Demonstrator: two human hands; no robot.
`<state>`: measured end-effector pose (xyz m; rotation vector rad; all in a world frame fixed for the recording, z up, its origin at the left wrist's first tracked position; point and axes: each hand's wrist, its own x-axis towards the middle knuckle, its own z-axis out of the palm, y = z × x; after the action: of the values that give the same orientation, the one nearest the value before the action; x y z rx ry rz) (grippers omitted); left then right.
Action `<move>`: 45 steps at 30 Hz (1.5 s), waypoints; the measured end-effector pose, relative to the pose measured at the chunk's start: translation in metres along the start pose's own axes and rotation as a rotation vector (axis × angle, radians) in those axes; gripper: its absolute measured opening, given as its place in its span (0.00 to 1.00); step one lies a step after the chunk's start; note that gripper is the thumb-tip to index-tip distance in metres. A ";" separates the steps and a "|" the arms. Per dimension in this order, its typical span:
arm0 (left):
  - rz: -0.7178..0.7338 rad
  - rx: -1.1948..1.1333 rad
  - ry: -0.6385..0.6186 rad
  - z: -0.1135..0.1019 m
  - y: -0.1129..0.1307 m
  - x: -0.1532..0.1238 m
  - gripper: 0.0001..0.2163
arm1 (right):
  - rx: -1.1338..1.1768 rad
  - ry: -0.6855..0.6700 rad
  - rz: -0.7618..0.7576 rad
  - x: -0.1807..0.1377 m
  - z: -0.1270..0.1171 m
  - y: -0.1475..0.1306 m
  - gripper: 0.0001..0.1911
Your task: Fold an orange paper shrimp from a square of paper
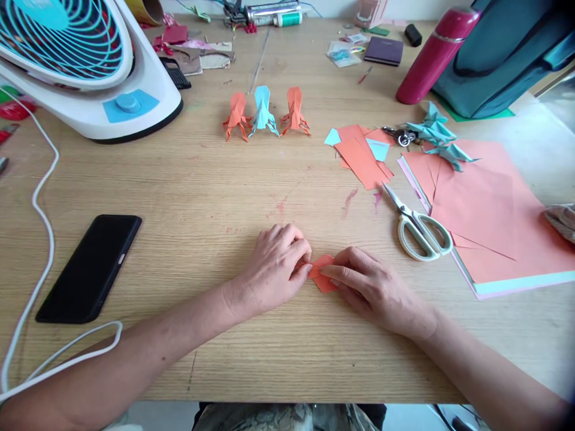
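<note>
A small folded piece of orange paper (324,281) lies low over the wooden table between my two hands. My left hand (285,257) pinches its left end between thumb and fingers. From the other side my right hand (371,287) grips the paper, fingers closed over its right part. Much of the paper is hidden under the fingers, so its full shape cannot be made out. Beyond the hands stand three folded paper figures in a row: an orange one (237,114), a light blue one (263,111) and another orange one (294,109).
Scissors (420,230) lie right of my hands, near orange paper scraps (359,155) and stacked sheets (521,239). Blue folded figures (433,129) rest by keys (404,139). A phone (90,269), white cable (49,233) and fan (130,111) are left; a pink bottle (438,57) stands back right.
</note>
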<state>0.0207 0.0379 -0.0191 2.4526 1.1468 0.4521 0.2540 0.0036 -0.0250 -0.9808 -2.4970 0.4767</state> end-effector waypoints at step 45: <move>-0.173 -0.800 0.127 -0.008 0.038 0.010 0.05 | 0.763 0.140 0.468 0.010 -0.008 -0.018 0.21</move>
<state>0.0477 0.0251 0.0070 1.6398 0.9586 0.8296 0.2415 -0.0004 -0.0075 -1.1849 -1.6920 1.3219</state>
